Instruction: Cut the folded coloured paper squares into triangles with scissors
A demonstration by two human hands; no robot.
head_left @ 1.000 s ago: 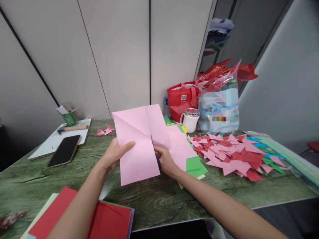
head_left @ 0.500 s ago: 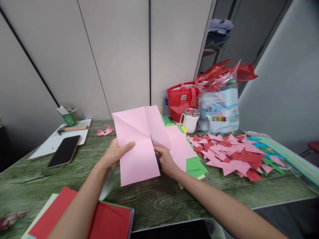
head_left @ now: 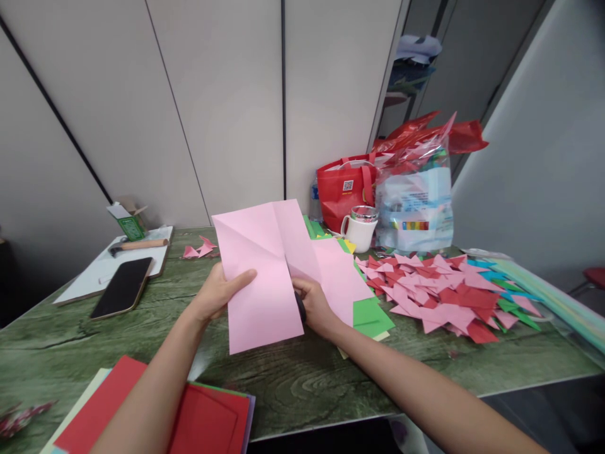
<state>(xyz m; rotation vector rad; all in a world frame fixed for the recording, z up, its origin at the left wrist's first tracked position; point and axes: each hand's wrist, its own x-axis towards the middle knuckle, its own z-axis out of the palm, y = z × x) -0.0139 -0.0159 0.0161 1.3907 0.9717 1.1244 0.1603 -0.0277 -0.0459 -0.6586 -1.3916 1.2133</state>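
I hold a creased pink paper sheet [head_left: 262, 277] upright over the green wood-grain table [head_left: 293, 378]. My left hand [head_left: 218, 293] pinches its left edge, thumb on the front. My right hand [head_left: 316, 309] is closed round a black handle [head_left: 299, 305], seemingly scissors, mostly hidden behind the sheet. A slit runs up the sheet's middle from its lower edge, and the right half hangs back over my right hand.
A pile of pink and red folded triangles [head_left: 439, 293] lies to the right. Behind it are a white mug [head_left: 362, 232], a red bag [head_left: 344, 186] and a plastic bag [head_left: 416, 198]. Green sheets [head_left: 373, 315] lie by my right hand, red sheets [head_left: 198, 419] near me, and a phone [head_left: 123, 285] and hammer [head_left: 139, 243] to the left.
The right half of the pink sheet has shifted very slightly. Both hands stay where they were.
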